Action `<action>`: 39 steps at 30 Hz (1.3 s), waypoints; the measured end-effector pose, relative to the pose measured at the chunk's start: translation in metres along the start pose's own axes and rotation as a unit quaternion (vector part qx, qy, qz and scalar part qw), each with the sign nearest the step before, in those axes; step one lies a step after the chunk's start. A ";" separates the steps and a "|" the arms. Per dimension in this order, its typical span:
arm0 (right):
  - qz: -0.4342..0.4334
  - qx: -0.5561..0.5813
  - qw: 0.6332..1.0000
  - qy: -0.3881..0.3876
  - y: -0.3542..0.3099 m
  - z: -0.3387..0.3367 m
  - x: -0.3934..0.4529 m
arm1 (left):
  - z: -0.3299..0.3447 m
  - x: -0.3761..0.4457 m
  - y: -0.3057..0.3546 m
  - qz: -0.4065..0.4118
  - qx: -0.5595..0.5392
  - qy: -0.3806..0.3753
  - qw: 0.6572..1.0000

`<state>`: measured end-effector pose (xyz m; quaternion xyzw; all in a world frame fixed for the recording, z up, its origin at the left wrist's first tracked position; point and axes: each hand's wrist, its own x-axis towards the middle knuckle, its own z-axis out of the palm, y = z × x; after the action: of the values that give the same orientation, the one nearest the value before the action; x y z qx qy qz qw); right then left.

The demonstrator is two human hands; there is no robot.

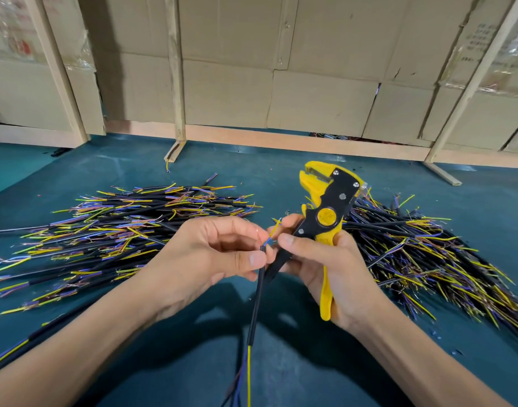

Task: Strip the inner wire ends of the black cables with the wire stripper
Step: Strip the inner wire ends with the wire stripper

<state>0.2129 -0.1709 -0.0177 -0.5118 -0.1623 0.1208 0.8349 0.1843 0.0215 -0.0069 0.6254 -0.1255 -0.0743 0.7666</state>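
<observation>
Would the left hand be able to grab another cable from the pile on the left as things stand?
Probably not yet. The left hand already pinches a black cable between its fingers. The left pile lies close with nothing between, so it would only have to let go first.

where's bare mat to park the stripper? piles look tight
Bare mat runs between the piles and the wooden frame, and near the person, under the forearms. Crowded: left pile and right pile. Right hand grips the stripper; left hand pinches a cable.

left hand (219, 254) pinching, right hand (325, 259) curled (firm grip)
</observation>
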 end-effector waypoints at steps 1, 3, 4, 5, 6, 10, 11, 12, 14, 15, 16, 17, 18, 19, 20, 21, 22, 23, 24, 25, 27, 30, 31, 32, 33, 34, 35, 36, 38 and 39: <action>-0.001 -0.002 1.000 -0.012 0.000 0.000 0.000 | 0.000 0.000 0.001 -0.004 -0.001 0.000 1.000; -0.008 -0.022 0.999 -0.027 0.000 0.000 -0.001 | 0.000 -0.001 0.003 -0.014 -0.006 0.002 1.000; -0.012 -0.035 0.999 -0.028 0.000 0.000 -0.001 | -0.001 -0.001 0.003 -0.019 -0.010 0.001 1.000; -0.015 -0.043 0.999 -0.026 0.000 0.000 -0.001 | -0.001 -0.001 0.004 -0.023 -0.015 -0.002 1.000; -0.017 -0.044 0.999 -0.023 0.000 0.000 0.000 | -0.001 -0.001 0.004 -0.028 -0.020 -0.005 0.999; -0.029 -0.071 0.997 -0.004 -0.001 -0.001 0.001 | 0.001 -0.001 0.004 -0.046 -0.023 -0.016 0.999; -0.032 -0.079 0.996 0.001 -0.001 0.000 0.001 | 0.001 -0.001 0.005 -0.050 -0.021 -0.017 0.998; -0.032 -0.084 0.996 0.007 0.000 0.001 0.001 | 0.001 -0.002 0.005 -0.052 -0.014 -0.019 0.998; -0.019 -0.086 0.996 0.021 0.002 0.003 0.001 | 0.001 -0.002 0.005 -0.050 0.011 -0.028 0.998; -0.006 -0.084 0.996 0.026 0.003 0.003 0.001 | 0.001 -0.003 0.005 -0.046 0.030 -0.035 0.998; 0.010 -0.082 0.996 0.028 0.004 0.004 0.001 | 0.000 -0.003 0.005 -0.042 0.057 -0.043 0.997; 0.031 -0.077 0.996 0.029 0.005 0.004 0.001 | -0.001 -0.004 0.005 -0.039 0.090 -0.050 0.994; 0.054 -0.067 0.996 0.029 0.006 0.005 0.001 | -0.002 -0.004 0.005 -0.035 0.125 -0.053 0.990; 0.078 -0.057 0.995 0.028 0.007 0.005 0.001 | -0.004 -0.004 0.005 -0.033 0.156 -0.054 0.986; 0.100 -0.050 0.993 0.027 0.007 0.005 0.001 | -0.005 -0.004 0.005 -0.032 0.178 -0.056 0.982; 0.120 -0.046 0.991 0.027 0.006 0.006 0.001 | -0.006 -0.004 0.005 -0.033 0.191 -0.059 0.979; 0.137 -0.041 0.989 0.028 0.005 0.007 0.001 | -0.006 -0.004 0.005 -0.033 0.198 -0.062 0.978; 0.153 -0.034 0.987 0.031 0.004 0.007 0.001 | -0.005 -0.004 0.005 -0.031 0.205 -0.060 0.976; 0.169 -0.022 0.985 0.037 0.003 0.008 0.000 | -0.005 -0.004 0.004 -0.026 0.214 -0.054 0.975; 0.187 -0.007 0.981 0.044 0.002 0.008 0.000 | -0.004 -0.003 0.004 -0.018 0.223 -0.046 0.974; 0.223 0.022 0.973 0.051 0.000 0.008 0.000 | -0.003 -0.003 0.002 0.001 0.233 -0.031 0.972; 0.250 0.041 0.966 0.052 -0.001 0.006 0.000 | 0.000 -0.004 0.001 0.032 0.228 -0.003 0.973; 0.255 0.045 0.965 0.050 -0.001 0.006 0.001 | 0.000 -0.004 0.000 0.043 0.223 0.007 0.974; 0.259 0.049 0.963 0.047 -0.001 0.007 0.001 | 0.001 -0.004 -0.001 0.052 0.218 0.013 0.975; 0.263 0.052 0.962 0.044 -0.001 0.007 0.001 | 0.002 -0.004 -0.002 0.058 0.212 0.014 0.975; 0.263 0.056 0.962 0.042 -0.002 0.007 0.001 | 0.002 -0.004 -0.002 0.063 0.206 0.013 0.976; 0.261 0.060 0.962 0.041 -0.001 0.007 0.001 | 0.002 -0.003 -0.003 0.066 0.199 0.013 0.978; 0.256 0.064 0.964 0.039 -0.001 0.006 0.001 | 0.002 -0.003 -0.004 0.069 0.195 0.013 0.978; 0.235 0.062 0.969 0.034 0.000 0.005 0.002 | 0.003 -0.003 -0.003 0.079 0.197 0.009 0.977; 0.216 0.053 0.974 0.032 0.001 0.004 0.003 | 0.003 -0.003 -0.004 0.086 0.203 0.007 0.975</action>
<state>0.2137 -0.1665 -0.0161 -0.4935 -0.0143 0.2901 0.8198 0.1809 0.0183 -0.0103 0.7555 -0.1855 0.0233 0.6280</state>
